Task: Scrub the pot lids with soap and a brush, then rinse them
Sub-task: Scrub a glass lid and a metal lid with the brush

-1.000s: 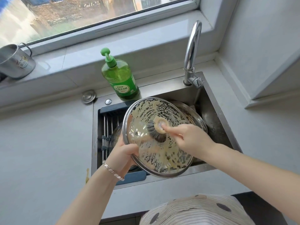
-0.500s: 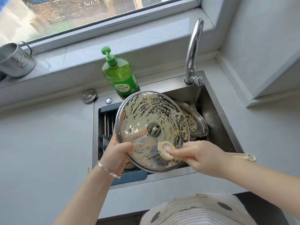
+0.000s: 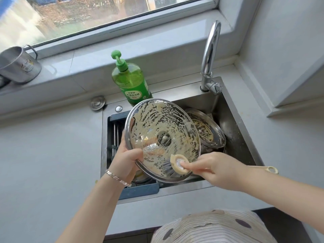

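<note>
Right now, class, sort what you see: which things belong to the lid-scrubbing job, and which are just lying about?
Part of the job: glass lid, gripped by the left hand; brush, held in the right hand; second soapy lid in the sink; green soap bottle; tap.
Lying about: metal mug on the sill; round metal disc on the counter.

Position: head-worn, above and behind left hand (image 3: 128, 161) and right hand (image 3: 215, 170)
Facing: forward-down, sink (image 3: 235, 130) beneath hands
Nearness: close
</note>
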The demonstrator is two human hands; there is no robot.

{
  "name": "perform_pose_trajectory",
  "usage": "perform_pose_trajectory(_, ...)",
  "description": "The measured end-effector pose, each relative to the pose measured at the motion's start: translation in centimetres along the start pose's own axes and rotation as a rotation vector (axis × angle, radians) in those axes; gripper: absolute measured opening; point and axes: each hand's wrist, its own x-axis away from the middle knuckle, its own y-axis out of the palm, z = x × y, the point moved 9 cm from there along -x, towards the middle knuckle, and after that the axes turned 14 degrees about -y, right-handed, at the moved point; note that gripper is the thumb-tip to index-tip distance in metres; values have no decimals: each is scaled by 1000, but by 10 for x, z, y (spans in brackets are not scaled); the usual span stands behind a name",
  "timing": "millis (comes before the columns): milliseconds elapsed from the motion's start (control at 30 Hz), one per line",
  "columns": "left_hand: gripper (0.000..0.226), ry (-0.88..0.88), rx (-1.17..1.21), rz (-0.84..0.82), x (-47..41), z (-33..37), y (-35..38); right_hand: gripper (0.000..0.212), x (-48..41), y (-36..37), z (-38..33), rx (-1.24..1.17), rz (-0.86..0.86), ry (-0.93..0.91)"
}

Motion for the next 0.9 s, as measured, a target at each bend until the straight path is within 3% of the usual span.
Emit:
perform_pose_trajectory(67, 86, 7, -22, -13, 3, 1, -1, 38, 8, -5, 10, 48, -27, 32)
perform_pose_trajectory(200, 85, 1, -43, -37, 7, 0, 1, 40, 21, -42, 60, 346, 41, 292)
perform_pose_trajectory(300, 82, -11, -27, -43, 8, -3, 1, 42, 12, -14, 25, 229, -48, 141)
perform_pose_trajectory(367, 83, -15, -39, -25, 10, -1, -3, 42, 15, -12, 25, 260, -109, 134)
perform_pose_trajectory(467, 86, -47, -74, -20, 11, -4, 0, 43, 17, -43, 63, 389, 47, 324)
perform_pose_trajectory(567, 85, -81, -93, -32, 9, -10, 11, 42, -1, -38, 42, 324, 224, 193)
perform_pose_trajectory(633, 84, -97, -88, -36, 10, -14, 13, 44, -3, -40, 39, 342, 224, 182)
perform_pose_trajectory(733, 87, -114, -119, -34, 10, -18, 15, 43, 2, -58, 65, 429, 218, 372)
perform_pose_trajectory(900, 85, -135, -129, -38, 8, -21, 19, 46, -16, -42, 31, 297, 279, 196)
